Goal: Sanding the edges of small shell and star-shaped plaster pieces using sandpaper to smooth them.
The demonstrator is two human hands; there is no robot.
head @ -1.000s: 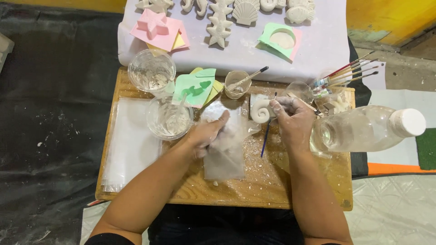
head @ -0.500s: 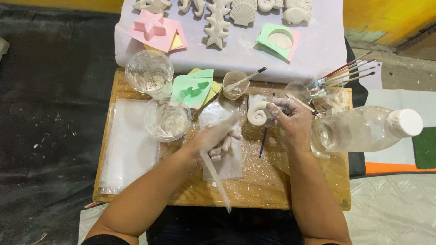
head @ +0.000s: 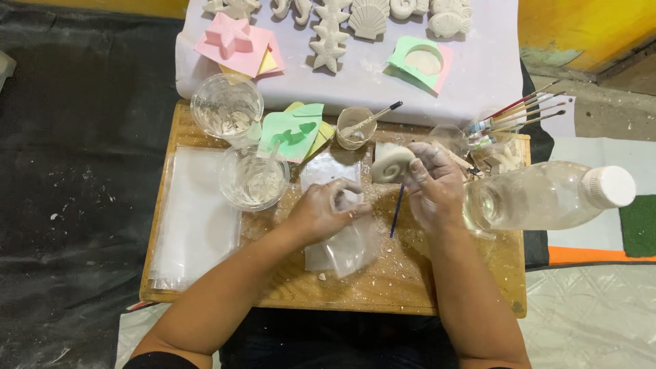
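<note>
Low wooden table (head: 205, 301) with a dusty top, white specks scattered on it. Black plastic sheet (head: 75, 171) covers the floor at left, speckled with white powder. Yellow wall (head: 581, 27) along the top edge, grey concrete floor (head: 608, 102) below it at right. Pale crinkled sheet (head: 588, 321) at lower right. Even, soft light.

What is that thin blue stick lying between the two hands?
A thin blue-handled paintbrush lies on the wooden board between the left hand and the right hand, seen in the head view.
</note>
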